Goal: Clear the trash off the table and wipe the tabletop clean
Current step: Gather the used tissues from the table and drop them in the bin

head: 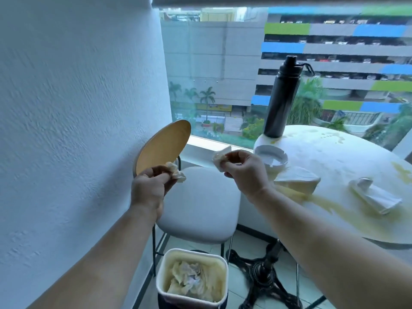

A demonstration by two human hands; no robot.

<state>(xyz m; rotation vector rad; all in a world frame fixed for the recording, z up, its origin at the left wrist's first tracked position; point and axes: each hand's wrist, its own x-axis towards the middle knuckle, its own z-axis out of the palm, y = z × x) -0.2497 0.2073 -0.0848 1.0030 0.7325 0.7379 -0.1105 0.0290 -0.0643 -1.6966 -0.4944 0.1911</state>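
My left hand pinches a crumpled tissue over the chair seat. My right hand pinches another crumpled tissue just left of the table. Below both, on the floor, stands a white trash bin with crumpled paper inside. The round white table at the right carries yellow spill stains, a folded napkin and a crumpled wrapper.
A black water bottle and a white ashtray stand on the table's far left part. A white-cushioned chair with a wooden backrest sits between wall and table. The table's black iron base is beside the bin.
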